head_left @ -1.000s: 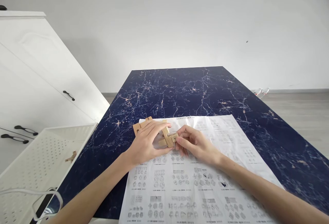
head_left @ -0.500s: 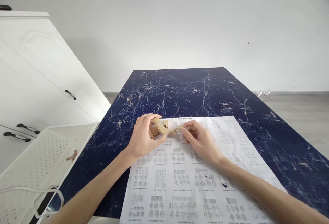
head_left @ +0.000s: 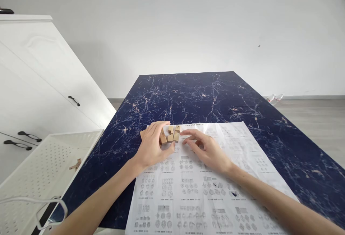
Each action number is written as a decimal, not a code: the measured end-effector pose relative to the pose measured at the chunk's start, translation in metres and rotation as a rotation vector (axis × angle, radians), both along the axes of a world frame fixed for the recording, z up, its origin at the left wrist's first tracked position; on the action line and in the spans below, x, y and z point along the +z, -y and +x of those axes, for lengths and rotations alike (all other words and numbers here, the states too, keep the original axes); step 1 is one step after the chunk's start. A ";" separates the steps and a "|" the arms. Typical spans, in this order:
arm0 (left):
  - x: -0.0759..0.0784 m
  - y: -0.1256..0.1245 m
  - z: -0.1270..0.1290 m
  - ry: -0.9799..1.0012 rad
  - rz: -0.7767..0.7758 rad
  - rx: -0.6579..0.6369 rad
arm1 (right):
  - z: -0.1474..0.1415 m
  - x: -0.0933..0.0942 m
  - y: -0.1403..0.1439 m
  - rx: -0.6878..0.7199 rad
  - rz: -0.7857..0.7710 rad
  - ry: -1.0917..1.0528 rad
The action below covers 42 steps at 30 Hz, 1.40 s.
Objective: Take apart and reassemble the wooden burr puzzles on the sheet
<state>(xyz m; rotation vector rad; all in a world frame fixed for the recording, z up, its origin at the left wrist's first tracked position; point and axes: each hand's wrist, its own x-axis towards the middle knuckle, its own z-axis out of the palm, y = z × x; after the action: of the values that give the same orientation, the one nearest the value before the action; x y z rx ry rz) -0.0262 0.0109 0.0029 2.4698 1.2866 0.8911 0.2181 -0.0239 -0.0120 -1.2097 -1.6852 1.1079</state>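
Observation:
Several short wooden puzzle pieces (head_left: 170,136) lie side by side on a printed diagram sheet (head_left: 205,191), near its far left corner. My left hand (head_left: 152,147) curls around them from the left, with the fingers over the far side and the thumb on the near side, touching the leftmost piece. To the right of the pieces my right hand (head_left: 207,150) rests flat on the sheet with its fingers spread. Its index fingertip is at the rightmost piece, and it holds nothing. Another piece peeks out behind my left hand's fingers.
The sheet lies on a dark blue marble-pattern table (head_left: 205,94). A white perforated tray (head_left: 40,170) at the left holds one small wooden piece (head_left: 74,164). Behind it is a white cabinet (head_left: 35,84) with black handles. A white cable (head_left: 51,206) loops at the lower left.
The pieces were apart, some lifted in each hand; now they lie together in a row on the sheet. My right hand has let go and opened flat.

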 end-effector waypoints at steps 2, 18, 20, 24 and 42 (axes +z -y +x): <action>0.004 0.001 0.001 0.063 0.078 -0.074 | 0.000 0.001 0.000 -0.023 0.028 0.007; -0.011 0.020 0.008 -0.171 -0.024 -0.538 | -0.006 -0.011 0.003 0.200 0.333 0.243; -0.010 0.020 0.009 -0.155 -0.026 -0.535 | -0.006 -0.011 0.003 0.198 0.333 0.247; -0.008 0.020 0.010 -0.140 -0.037 -0.530 | -0.006 -0.012 0.003 0.194 0.337 0.255; -0.004 0.022 0.011 -0.160 -0.055 -0.517 | -0.006 -0.009 0.003 0.207 0.324 0.270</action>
<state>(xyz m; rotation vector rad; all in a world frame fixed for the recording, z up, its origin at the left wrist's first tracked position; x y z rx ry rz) -0.0153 -0.0106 -0.0013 2.6747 0.6355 0.5283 0.2121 -0.0265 -0.0212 -1.0271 -2.1400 0.7705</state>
